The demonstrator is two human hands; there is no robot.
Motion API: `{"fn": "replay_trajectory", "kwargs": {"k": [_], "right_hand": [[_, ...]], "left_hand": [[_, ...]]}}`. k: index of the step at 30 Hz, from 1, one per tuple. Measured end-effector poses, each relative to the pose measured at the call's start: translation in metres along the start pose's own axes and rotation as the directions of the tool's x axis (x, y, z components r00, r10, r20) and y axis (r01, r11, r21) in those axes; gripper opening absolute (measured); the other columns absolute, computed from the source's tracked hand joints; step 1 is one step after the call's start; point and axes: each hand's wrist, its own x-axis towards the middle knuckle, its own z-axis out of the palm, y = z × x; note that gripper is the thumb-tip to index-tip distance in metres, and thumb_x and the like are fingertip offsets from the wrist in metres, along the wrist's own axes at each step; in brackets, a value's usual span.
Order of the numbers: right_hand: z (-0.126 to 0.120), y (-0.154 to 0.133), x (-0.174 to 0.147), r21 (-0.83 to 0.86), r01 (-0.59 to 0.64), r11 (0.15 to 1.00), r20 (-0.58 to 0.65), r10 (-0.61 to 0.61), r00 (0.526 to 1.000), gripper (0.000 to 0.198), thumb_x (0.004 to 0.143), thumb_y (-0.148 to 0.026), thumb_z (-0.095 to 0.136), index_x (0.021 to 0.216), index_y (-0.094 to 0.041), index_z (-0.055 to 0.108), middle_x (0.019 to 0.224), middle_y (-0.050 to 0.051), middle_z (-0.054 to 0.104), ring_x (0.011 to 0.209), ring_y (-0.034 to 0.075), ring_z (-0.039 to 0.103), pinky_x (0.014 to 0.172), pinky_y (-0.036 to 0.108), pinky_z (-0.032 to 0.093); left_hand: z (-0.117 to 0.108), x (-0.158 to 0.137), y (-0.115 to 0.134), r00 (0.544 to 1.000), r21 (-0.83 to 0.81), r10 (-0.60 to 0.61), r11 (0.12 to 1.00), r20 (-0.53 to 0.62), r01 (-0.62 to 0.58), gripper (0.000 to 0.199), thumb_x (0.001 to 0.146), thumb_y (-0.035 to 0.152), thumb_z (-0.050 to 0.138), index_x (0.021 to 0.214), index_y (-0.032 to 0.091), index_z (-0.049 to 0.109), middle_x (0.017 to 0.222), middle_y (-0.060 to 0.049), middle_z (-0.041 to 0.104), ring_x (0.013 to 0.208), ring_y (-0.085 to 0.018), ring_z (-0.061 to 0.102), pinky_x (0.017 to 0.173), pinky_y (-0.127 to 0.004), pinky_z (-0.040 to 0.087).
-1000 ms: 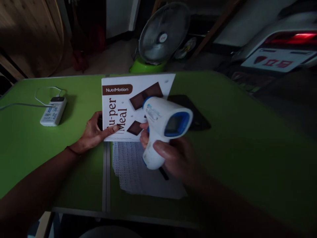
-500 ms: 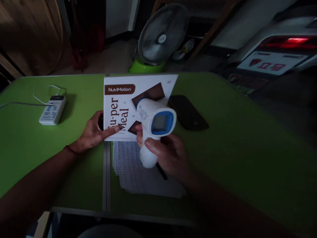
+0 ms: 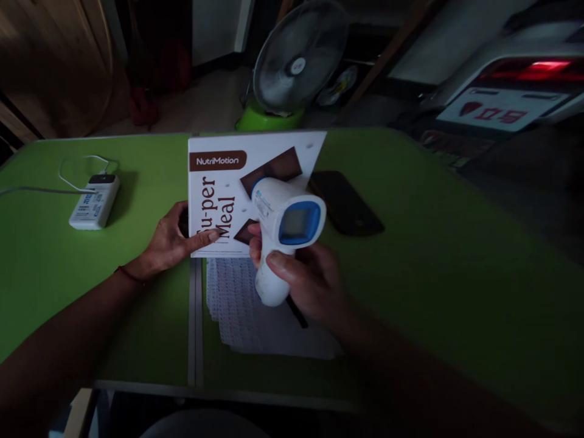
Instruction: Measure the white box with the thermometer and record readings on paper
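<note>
My left hand grips the lower left edge of a white NutriMotion box, its thumb on the printed front and its other fingers hidden behind. The box stands tilted over the table, brown bars pictured on it. My right hand is wrapped round the handle of a white and blue infrared thermometer gun. The gun is in front of the box, its screen facing me and its front end toward the box. Beneath both lie several printed paper sheets, with a thin black stick-like object on them, partly hidden by my right hand.
The green folding table has a metal seam down its middle. A white power bank with a cable lies at the left, a dark phone right of the box. Beyond the table stand a fan and a vehicle with a red light.
The whole view has shifted slightly, so everything appears a little higher and further left. Both hands keep the same hold on the box and the thermometer gun.
</note>
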Motion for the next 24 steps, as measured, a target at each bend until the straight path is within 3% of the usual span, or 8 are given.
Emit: {"fn": "replay_trajectory", "kwargs": {"k": [4,12,20,24], "right_hand": [[-0.0006,-0.0006,0.0007,0.073,-0.010,0.997,-0.011,0.011,1.000,0.028,0.081,-0.050,0.076,0.082,-0.024,0.066,0.072,0.001,0.063,0.063,0.016,0.055,0.053,0.031,0.049],[-0.0004,-0.0018,-0.0012,0.106,-0.054,0.993,-0.010,0.055,0.998,0.039,0.080,-0.061,0.078,0.080,-0.023,0.069,0.071,0.002,0.063,0.064,0.016,0.053,0.055,0.031,0.047],[-0.0058,-0.0014,0.0029,0.075,0.003,0.997,-0.024,-0.001,1.000,0.034,0.079,-0.054,0.079,0.077,-0.023,0.067,0.069,0.000,0.060,0.062,0.015,0.052,0.054,0.031,0.045],[-0.0048,0.0010,0.0056,0.114,0.048,0.992,0.008,-0.050,0.999,0.023,0.082,-0.043,0.079,0.082,-0.024,0.067,0.073,0.000,0.062,0.063,0.015,0.053,0.055,0.032,0.049]], "left_hand": [[-0.0001,0.0006,0.0000,0.999,-0.044,-0.033,0.998,0.015,0.034,0.068,0.068,0.054,0.089,0.116,0.015,0.061,0.119,-0.016,0.073,0.113,-0.036,0.070,0.095,-0.054,0.060],[0.0025,0.0024,0.0027,0.994,-0.158,0.019,0.987,0.107,-0.002,0.058,0.071,0.045,0.088,0.113,0.017,0.061,0.120,-0.014,0.075,0.113,-0.035,0.071,0.098,-0.055,0.061],[0.0030,-0.0006,0.0012,0.996,-0.183,-0.010,0.983,0.083,0.025,0.063,0.071,0.044,0.088,0.119,0.016,0.057,0.125,-0.015,0.072,0.117,-0.035,0.070,0.101,-0.053,0.061],[0.0022,0.0009,0.0009,0.997,-0.154,0.004,0.988,0.077,0.008,0.058,0.071,0.044,0.087,0.113,0.018,0.058,0.119,-0.013,0.075,0.112,-0.034,0.072,0.098,-0.055,0.062]]}}
